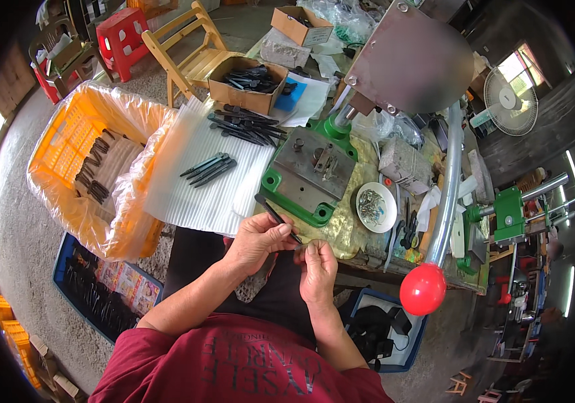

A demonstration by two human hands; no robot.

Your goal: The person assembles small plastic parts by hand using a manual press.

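The left hand (pixel 260 240) grips the rod (pixel 271 210), likely light, stiff, best held mid-shaft; the right hand (pixel 317 270) pinches near its end.

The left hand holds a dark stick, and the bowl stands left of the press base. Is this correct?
No, one detail is wrong: the bowl stands right of the press base, as the head view shows. The left hand does hold a dark stick.

Gray floor (pixel 22 191); red stool (pixel 121 41) near wooden chair (pixel 201 67); bright window (pixel 528 59); dark wall (pixel 559 117), possibly boarded.
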